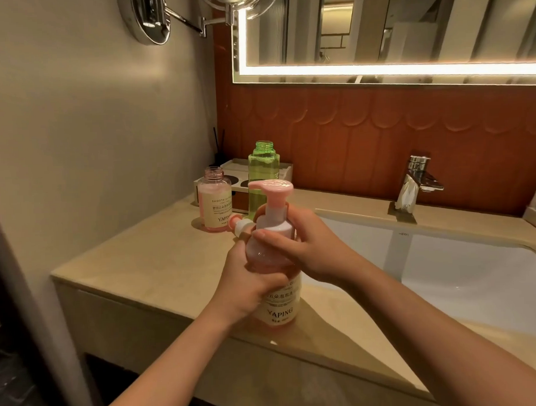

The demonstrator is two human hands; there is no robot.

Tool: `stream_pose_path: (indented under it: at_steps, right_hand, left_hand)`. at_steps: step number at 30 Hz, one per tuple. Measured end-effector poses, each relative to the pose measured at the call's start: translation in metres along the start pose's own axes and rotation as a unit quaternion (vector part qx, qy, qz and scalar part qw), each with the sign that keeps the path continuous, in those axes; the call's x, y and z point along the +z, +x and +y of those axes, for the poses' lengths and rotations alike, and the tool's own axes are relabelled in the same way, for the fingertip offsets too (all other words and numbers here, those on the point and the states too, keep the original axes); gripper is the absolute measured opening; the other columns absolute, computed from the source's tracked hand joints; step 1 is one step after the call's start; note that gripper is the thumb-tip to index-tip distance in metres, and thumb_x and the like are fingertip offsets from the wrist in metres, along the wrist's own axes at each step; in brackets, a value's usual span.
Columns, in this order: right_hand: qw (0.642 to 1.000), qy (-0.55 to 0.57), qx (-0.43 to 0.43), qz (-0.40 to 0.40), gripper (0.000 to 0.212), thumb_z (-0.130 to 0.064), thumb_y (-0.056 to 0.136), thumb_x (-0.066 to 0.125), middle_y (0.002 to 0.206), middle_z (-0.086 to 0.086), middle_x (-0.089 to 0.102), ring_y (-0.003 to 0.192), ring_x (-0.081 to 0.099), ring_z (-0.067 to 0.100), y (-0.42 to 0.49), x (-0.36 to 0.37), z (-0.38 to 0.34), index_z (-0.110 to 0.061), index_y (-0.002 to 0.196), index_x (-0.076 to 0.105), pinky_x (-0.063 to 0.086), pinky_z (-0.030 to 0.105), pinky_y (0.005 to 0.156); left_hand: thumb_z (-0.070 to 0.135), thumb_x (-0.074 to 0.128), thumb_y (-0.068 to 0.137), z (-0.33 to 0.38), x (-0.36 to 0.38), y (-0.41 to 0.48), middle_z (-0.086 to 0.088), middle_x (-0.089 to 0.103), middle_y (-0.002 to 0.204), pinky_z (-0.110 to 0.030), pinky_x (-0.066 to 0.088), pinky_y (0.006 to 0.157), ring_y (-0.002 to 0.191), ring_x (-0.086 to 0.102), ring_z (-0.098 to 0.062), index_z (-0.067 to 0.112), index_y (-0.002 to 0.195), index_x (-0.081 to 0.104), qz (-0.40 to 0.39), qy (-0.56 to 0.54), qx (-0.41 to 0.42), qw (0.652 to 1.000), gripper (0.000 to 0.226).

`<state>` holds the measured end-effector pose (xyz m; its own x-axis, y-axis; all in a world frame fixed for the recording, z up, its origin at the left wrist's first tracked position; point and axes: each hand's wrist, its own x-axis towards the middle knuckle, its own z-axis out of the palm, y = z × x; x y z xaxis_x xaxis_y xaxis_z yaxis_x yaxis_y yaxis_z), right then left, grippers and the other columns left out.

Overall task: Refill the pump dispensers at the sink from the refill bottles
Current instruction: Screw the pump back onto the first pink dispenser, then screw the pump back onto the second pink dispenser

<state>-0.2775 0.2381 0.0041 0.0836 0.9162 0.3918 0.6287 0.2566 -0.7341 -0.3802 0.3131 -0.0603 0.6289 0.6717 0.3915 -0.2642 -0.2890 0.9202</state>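
A pink pump dispenser labelled YAPING stands on the beige counter near its front edge. My left hand wraps around its body. My right hand grips its white collar just below the pink pump head. Behind it, an open pink bottle with no cap stands at the back left. An open green bottle with yellowish liquid stands next to it. A second pink and white pump head lies on the counter behind my hands, partly hidden.
A white sink basin lies to the right, with a chrome tap behind it. A white tray box sits in the back corner behind the bottles. A lit mirror hangs above and a wall closes the left side.
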Motion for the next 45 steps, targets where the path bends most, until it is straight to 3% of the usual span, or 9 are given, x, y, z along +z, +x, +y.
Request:
stream_pose_path:
  at_steps: [3,9,13,17,20,25,31,35,45]
  right_hand:
    - [0.999,-0.035,0.011,0.029,0.031,-0.042,0.085,0.056,0.103,-0.011,0.058,0.099,0.057,0.011,-0.001,0.004,-0.001,-0.026,0.111,0.051,0.051,0.028,0.087]
    - [0.994,-0.112,0.004,0.006,0.038,-0.048,0.092,0.041,0.119,0.001,0.055,0.11,0.05,0.019,-0.003,-0.001,-0.003,-0.022,0.119,0.048,0.043,0.045,0.097]
    - [0.996,-0.04,0.019,-0.078,0.044,-0.039,0.097,0.028,0.132,-0.018,0.033,0.12,0.032,-0.001,-0.004,-0.012,-0.005,-0.031,0.14,0.025,0.03,0.013,0.097]
    - [0.996,-0.033,0.046,-0.065,0.05,-0.043,0.095,0.029,0.146,-0.008,0.035,0.126,0.034,0.002,-0.001,-0.014,0.008,-0.026,0.143,0.028,0.03,0.012,0.093]
    - [0.993,-0.082,0.079,-0.038,0.045,-0.038,0.097,0.034,0.141,0.0,0.043,0.117,0.042,0.006,0.005,-0.016,0.018,-0.025,0.14,0.033,0.037,0.012,0.085]
    - [0.972,-0.198,0.123,-0.014,0.041,-0.032,0.094,0.048,0.131,0.004,0.053,0.116,0.05,0.017,0.025,-0.013,0.031,-0.019,0.133,0.044,0.042,0.03,0.094]
    - [0.951,-0.27,0.15,0.001,0.038,-0.032,0.088,0.059,0.117,0.005,0.06,0.095,0.054,0.015,0.06,-0.001,0.04,-0.013,0.121,0.056,0.048,0.026,0.078]
    - [0.938,-0.303,0.167,-0.008,0.044,-0.038,0.085,0.062,0.114,0.003,0.06,0.095,0.055,0.015,0.082,0.008,0.046,-0.015,0.122,0.055,0.053,0.031,0.082]
    - [0.889,-0.406,0.205,-0.057,0.045,-0.055,0.079,0.06,0.097,-0.002,0.063,0.086,0.059,0.015,0.132,0.04,0.066,-0.023,0.11,0.056,0.054,0.032,0.075]
  left_hand:
    - [-0.014,0.07,0.064,0.004,0.003,-0.005,0.002,0.062,0.109,-0.039,0.046,0.099,0.108,0.058,-0.015,0.029,0.106,0.048,0.021,0.042,0.002,0.999,0.064]
    - [0.025,0.084,0.05,0.007,-0.001,-0.008,0.006,0.062,0.11,-0.036,0.048,0.095,0.109,0.059,-0.011,0.031,0.114,0.041,0.011,0.077,-0.017,0.997,0.077]
    - [0.014,0.084,0.061,0.011,-0.004,-0.011,0.012,0.059,0.107,-0.029,0.048,0.09,0.104,0.058,-0.007,0.035,0.102,0.04,0.034,0.117,-0.003,0.993,0.064]
    - [0.018,0.084,0.06,0.012,-0.021,-0.012,0.013,0.06,0.105,-0.019,0.047,0.078,0.097,0.059,-0.002,0.035,0.101,0.043,0.058,0.132,0.006,0.99,0.06]
    - [0.024,0.083,0.057,0.012,-0.044,-0.009,0.01,0.06,0.106,-0.021,0.047,0.077,0.095,0.06,-0.004,0.033,0.101,0.045,0.082,0.134,-0.001,0.988,0.059]
    - [0.058,0.081,0.039,0.008,-0.088,0.005,0.0,0.057,0.116,-0.04,0.05,0.088,0.103,0.059,-0.017,0.024,0.113,0.048,0.139,0.194,-0.016,0.971,0.087]
    - [0.045,0.077,0.047,0.0,-0.127,0.029,-0.003,0.058,0.117,-0.042,0.048,0.087,0.104,0.057,-0.022,0.019,0.115,0.051,0.187,0.221,-0.034,0.957,0.078]
    - [0.026,0.083,0.061,-0.01,-0.151,0.053,-0.006,0.059,0.116,-0.037,0.046,0.081,0.1,0.057,-0.022,0.018,0.11,0.052,0.225,0.233,-0.033,0.946,0.059]
    - [0.027,0.085,0.061,-0.039,-0.193,0.112,-0.006,0.061,0.11,-0.037,0.046,0.078,0.098,0.06,-0.025,0.017,0.105,0.051,0.278,0.274,-0.032,0.92,0.057]
